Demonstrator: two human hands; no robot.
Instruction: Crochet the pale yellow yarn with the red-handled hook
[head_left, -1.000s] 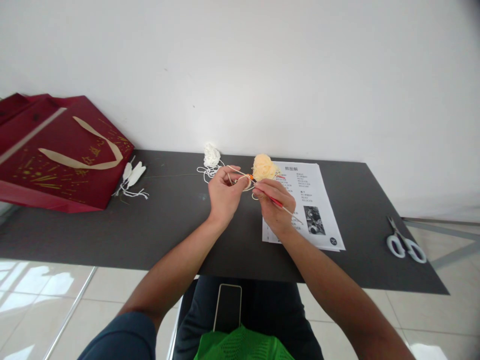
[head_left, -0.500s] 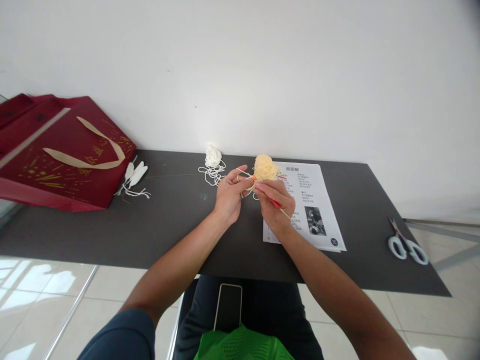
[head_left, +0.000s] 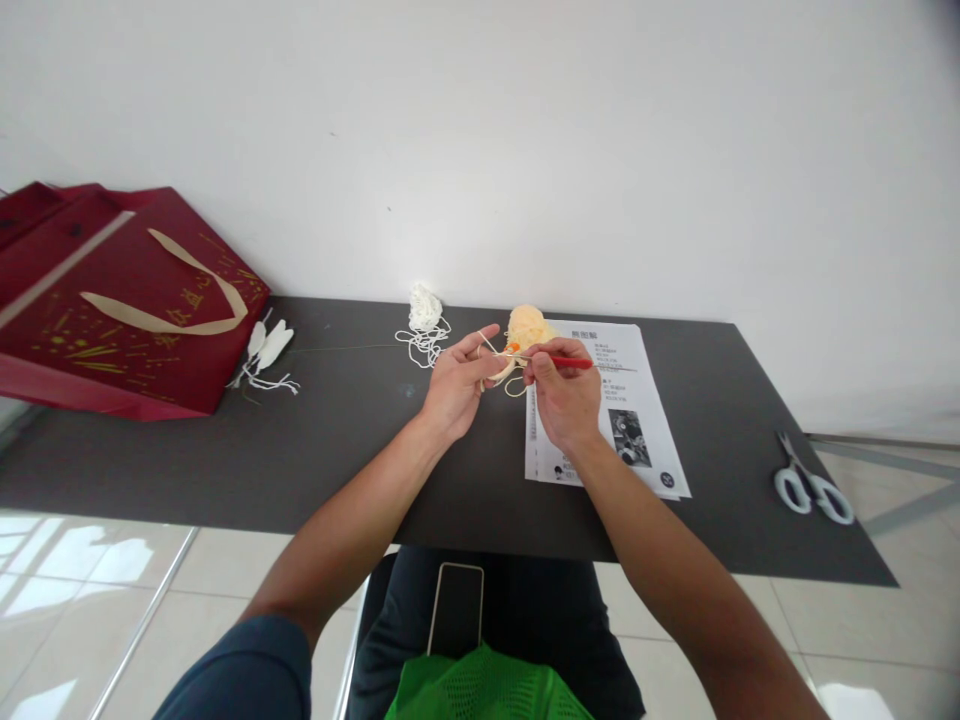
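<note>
My left hand point(head_left: 456, 385) pinches a strand of pale yellow yarn point(head_left: 501, 372) above the dark table point(head_left: 345, 440). A loop of that strand runs over its raised fingers. My right hand point(head_left: 562, 400) grips a red crochet hook point(head_left: 571, 363) that lies almost level, its tip at the strand between the two hands. Just behind the hands rests the pale yellow yarn ball point(head_left: 527, 328). Under my right hand lies a printed instruction sheet point(head_left: 626, 410).
A small heap of white yarn point(head_left: 424, 310) lies behind my left hand. White crocheted pieces point(head_left: 268, 348) sit beside a dark red gift bag point(head_left: 120, 300) at the left. White-handled scissors point(head_left: 810, 488) lie at the right edge. A phone point(head_left: 455, 608) and green mesh point(head_left: 487, 690) rest on my lap.
My right hand has turned the red hook from a downward slant to almost level and moved up toward the yarn ball. My left hand shifted slightly right, fingers spreading with the strand.
</note>
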